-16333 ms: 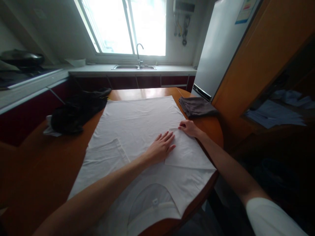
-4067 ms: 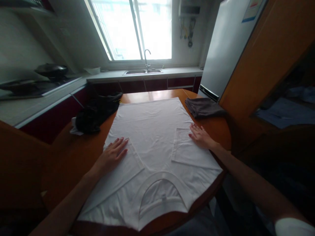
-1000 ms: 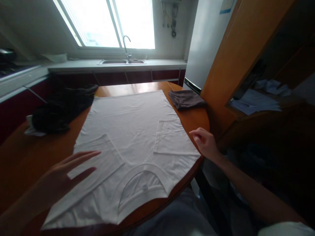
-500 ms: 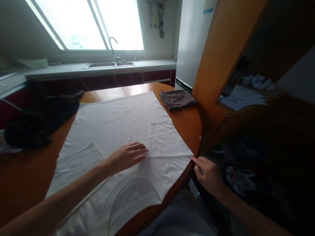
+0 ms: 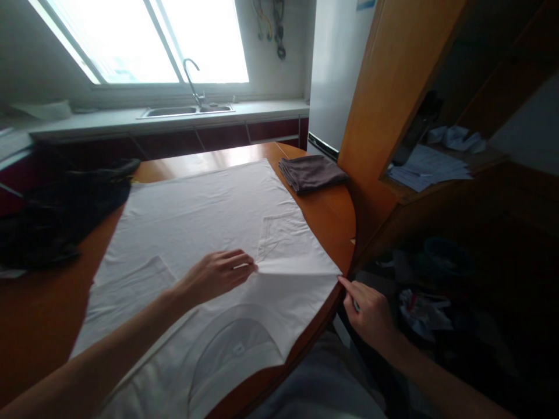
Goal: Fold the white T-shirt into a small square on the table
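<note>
A white T-shirt (image 5: pixel 192 215) lies spread over the wooden table, its round neckline towards me and its sleeves folded inward onto the body. My left hand (image 5: pixel 227 270) pinches the fabric near the inner end of the right-hand sleeve. At the shirt's right edge, by the table rim, my right hand (image 5: pixel 367 305) grips the cloth between thumb and forefinger. A taut, slightly raised crease runs between the two hands. The fingertips of both hands partly hide the cloth they hold.
Folded grey-brown cloth (image 5: pixel 312 173) sits on the wooden table (image 5: pixel 336 203) at its far right. Dark clothing (image 5: pixel 56 209) is heaped at the left. Beyond are a counter with a sink (image 5: pixel 174 112) and a fridge (image 5: pixel 334 75). Papers (image 5: pixel 430 166) lie on a shelf at right.
My left hand has closed from lying flat into a pinch and lifted the cloth slightly, drawing the crease tight. The right hand keeps its hold at the edge. The view has shifted slightly.
</note>
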The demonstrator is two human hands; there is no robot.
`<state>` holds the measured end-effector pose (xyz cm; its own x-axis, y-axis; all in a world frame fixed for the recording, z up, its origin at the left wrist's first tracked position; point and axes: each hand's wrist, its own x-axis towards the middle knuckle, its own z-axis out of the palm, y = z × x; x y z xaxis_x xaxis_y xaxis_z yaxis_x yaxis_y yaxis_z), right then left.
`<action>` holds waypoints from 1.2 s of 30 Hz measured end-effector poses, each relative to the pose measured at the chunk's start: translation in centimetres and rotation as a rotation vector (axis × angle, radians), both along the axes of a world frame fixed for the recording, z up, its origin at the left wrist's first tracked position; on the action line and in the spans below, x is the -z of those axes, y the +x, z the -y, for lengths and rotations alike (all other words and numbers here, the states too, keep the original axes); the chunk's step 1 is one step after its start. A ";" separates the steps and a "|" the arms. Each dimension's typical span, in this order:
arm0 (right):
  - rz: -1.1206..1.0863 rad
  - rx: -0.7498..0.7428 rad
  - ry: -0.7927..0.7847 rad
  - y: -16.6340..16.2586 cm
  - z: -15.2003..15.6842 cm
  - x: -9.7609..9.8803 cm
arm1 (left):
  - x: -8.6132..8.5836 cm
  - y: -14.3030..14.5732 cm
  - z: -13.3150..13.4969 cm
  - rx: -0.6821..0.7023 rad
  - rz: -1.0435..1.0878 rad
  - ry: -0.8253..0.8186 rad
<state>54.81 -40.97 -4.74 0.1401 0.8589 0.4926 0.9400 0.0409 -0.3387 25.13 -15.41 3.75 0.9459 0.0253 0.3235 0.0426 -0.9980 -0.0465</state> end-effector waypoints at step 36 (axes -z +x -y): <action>0.047 -0.195 0.042 1.3 -0.1 -1.2 | 3.6 11.6 -11.6 -0.907 -0.049 -0.548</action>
